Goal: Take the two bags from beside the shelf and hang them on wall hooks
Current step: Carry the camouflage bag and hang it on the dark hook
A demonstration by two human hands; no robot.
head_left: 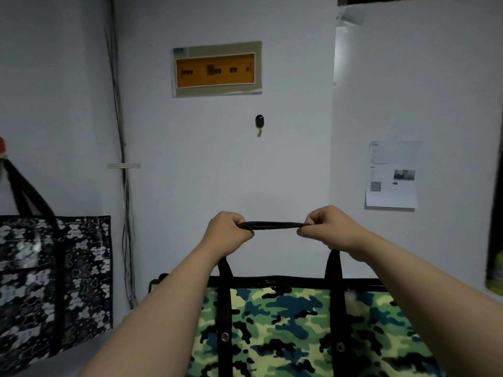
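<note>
A green camouflage bag (299,330) with black straps hangs in front of me, held up by its black handle (272,225). My left hand (228,229) grips the handle's left end and my right hand (329,227) grips its right end, with the strap stretched level between them. A black wall hook (259,123) sits on the white wall straight above the handle, with a clear gap between them. A black bag with a white bear print (54,281) hangs by its dark straps at the far left, from a red hook (2,146) at the frame's edge.
An orange panel in a grey frame (216,69) is mounted high on the wall. Cables (123,186) run down the left corner. A printed paper notice (392,175) is stuck on the right wall section. A dark and yellow object (495,268) stands at the right edge.
</note>
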